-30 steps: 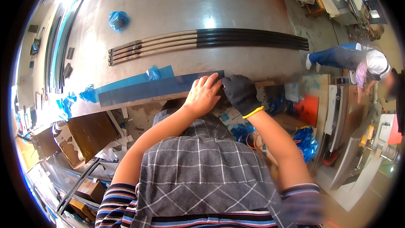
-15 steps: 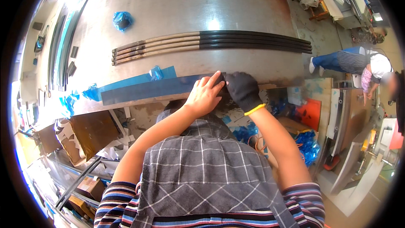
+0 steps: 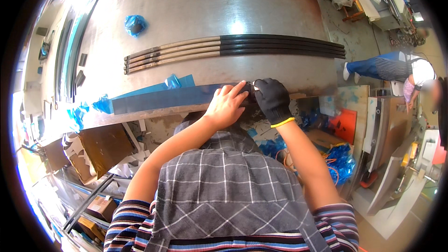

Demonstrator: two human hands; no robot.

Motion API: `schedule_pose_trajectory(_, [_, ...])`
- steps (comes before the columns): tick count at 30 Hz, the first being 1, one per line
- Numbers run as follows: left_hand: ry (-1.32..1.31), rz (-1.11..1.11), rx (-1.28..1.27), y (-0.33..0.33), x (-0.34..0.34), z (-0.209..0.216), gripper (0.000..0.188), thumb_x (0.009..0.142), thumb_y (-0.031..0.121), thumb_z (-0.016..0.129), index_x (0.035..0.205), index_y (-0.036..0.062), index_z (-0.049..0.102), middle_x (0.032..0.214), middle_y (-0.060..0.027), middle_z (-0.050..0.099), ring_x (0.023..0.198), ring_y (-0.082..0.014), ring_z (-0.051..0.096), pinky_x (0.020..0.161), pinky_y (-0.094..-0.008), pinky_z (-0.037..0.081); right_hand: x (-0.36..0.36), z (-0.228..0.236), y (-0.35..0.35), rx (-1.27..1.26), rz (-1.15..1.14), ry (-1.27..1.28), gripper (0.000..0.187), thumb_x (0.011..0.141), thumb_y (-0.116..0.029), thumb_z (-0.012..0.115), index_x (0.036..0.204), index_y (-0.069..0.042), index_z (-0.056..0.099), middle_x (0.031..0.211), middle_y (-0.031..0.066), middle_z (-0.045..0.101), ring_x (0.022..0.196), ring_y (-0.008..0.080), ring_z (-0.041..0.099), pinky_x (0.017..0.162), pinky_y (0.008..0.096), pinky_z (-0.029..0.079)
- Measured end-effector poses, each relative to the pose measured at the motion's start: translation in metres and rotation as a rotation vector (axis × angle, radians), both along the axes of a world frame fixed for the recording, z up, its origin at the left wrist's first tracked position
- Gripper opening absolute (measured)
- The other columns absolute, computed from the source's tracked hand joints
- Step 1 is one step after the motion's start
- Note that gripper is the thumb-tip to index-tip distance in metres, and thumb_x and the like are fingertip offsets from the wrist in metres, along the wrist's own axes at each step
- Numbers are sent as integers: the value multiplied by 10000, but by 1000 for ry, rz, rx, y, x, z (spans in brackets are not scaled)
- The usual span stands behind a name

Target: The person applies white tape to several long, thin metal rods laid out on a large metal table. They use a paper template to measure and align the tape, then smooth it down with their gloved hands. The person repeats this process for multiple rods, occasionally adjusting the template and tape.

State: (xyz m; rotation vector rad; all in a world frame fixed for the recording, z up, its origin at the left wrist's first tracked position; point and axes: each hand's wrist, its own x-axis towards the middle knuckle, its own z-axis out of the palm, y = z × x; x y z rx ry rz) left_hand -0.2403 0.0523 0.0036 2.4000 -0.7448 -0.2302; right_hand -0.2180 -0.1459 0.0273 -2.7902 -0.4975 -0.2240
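Observation:
A long dark strip (image 3: 163,101) lies along the near edge of the metal-topped table, its face bluish-grey. My bare left hand (image 3: 225,104) rests on the strip near its right end, fingers stretched and spread. Just beyond that end is my right hand (image 3: 272,99), in a black knitted glove with a yellow cuff. Its fingers are curled together, and a small pale bit shows at their tips; what they hold is too small to make out. Behind the strip lies a flat blue sheet (image 3: 186,80) with a crumpled scrap of blue film (image 3: 172,81) on it.
Several long tubes (image 3: 186,49), part brown and part black, lie across the table (image 3: 280,14). A blue-wrapped roll (image 3: 135,25) stands beyond them. Long strips (image 3: 74,42) lie at far left. Below the table are cardboard (image 3: 105,147) and blue film (image 3: 343,163). Another person (image 3: 392,67) stands right.
My gloved right hand has shifted slightly to the right, away from the strip's end, and a pale bit now shows at its fingertips. My left hand stays nearly in place.

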Motion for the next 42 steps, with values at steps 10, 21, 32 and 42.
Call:
schedule_pose_trajectory(10, [-59,-58,-94,9,-2,-6,575,785,130,729,1315,4,545,1416,-113,493,1280,-324,463,1054,-442,387,-3,5,-36,-42,-184,8,151,861,-165,615,960,-73,682,920,137,691,840,342,660,721,432,534])
schedule_pose_trajectory(21, [-77,-65,-302,30,-7,-12,422,786,35,682,1199,-13,610,1272,-171,568,1162,-347,573,986,-418,480,-27,-9,30,48,-83,-4,282,769,-161,673,1047,-114,675,1371,138,555,1326,381,445,1113,487,332])
schedule_pose_trajectory(32, [-278,886,421,558,-38,-47,212,729,56,742,934,45,688,940,-162,674,906,-363,648,823,-440,520,-35,-20,41,-180,-269,-1,339,803,-302,714,1074,-102,677,1423,128,519,1368,389,389,1168,522,265])
schedule_pose_trajectory(42, [-499,920,565,472,-18,17,289,740,101,724,1025,111,675,1187,-93,642,1165,-284,581,1028,-439,412,-38,-9,108,-148,-160,-76,389,773,-249,715,1111,-71,637,1429,132,508,1386,387,376,1171,515,276])
